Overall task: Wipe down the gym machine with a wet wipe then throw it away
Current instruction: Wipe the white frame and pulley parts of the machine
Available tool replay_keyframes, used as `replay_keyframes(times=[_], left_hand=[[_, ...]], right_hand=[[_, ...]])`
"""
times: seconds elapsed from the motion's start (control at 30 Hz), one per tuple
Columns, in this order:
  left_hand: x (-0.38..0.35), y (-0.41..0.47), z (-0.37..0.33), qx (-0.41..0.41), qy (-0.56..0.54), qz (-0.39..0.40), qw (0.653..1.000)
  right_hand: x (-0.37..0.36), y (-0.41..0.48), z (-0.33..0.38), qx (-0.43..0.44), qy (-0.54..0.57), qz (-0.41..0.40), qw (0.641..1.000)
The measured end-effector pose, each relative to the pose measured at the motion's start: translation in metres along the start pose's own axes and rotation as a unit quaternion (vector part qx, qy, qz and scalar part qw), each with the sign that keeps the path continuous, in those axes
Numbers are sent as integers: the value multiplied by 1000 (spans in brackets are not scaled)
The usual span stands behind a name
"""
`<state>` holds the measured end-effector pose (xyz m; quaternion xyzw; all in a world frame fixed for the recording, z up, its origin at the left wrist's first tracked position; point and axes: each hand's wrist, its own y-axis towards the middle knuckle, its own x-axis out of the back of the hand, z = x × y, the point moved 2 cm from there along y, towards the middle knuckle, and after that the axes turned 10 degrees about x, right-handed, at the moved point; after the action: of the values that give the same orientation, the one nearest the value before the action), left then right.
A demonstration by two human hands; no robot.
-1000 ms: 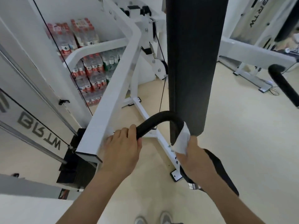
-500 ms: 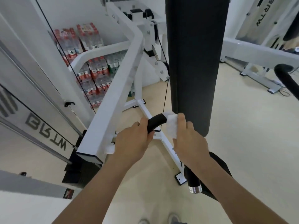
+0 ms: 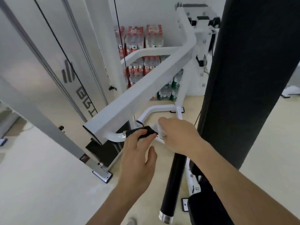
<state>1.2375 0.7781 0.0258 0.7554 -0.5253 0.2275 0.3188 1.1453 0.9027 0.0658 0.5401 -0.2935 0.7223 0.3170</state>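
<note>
Left hand (image 3: pixel 138 153): fingers loosely spread, tips resting on black grip (image 3: pixel 140 133). Right hand (image 3: pixel 177 138): fingers curled round wet wipe (image 3: pixel 159 133), just beyond left fingertips. Wipe likely light, limp, damp; keep it bunched in the palm.

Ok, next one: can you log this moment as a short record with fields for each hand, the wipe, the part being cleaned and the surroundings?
left hand: fingers laid over the black grip, thumb off it
right hand: holds the wet wipe against the grip's end
stage: wiping the handle; wipe not yet thrown away
surroundings: white frame beam, tall black pad, packs of bottled water by the wall
</note>
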Motion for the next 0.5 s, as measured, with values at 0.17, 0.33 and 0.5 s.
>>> replay_keyframes(times=[0.17, 0.33, 0.5], left_hand=[[-28, -46, -38, 138, -94, 103, 980], [-27, -92, -49, 255, -185, 101, 944], [-13, -129, -48, 340, -210, 59, 915]], right_hand=[[-42, -70, 8, -89, 441, -178, 875], [-81, -114, 39, -110, 663, -144, 726], [-95, -154, 50, -98, 708, 75, 695]])
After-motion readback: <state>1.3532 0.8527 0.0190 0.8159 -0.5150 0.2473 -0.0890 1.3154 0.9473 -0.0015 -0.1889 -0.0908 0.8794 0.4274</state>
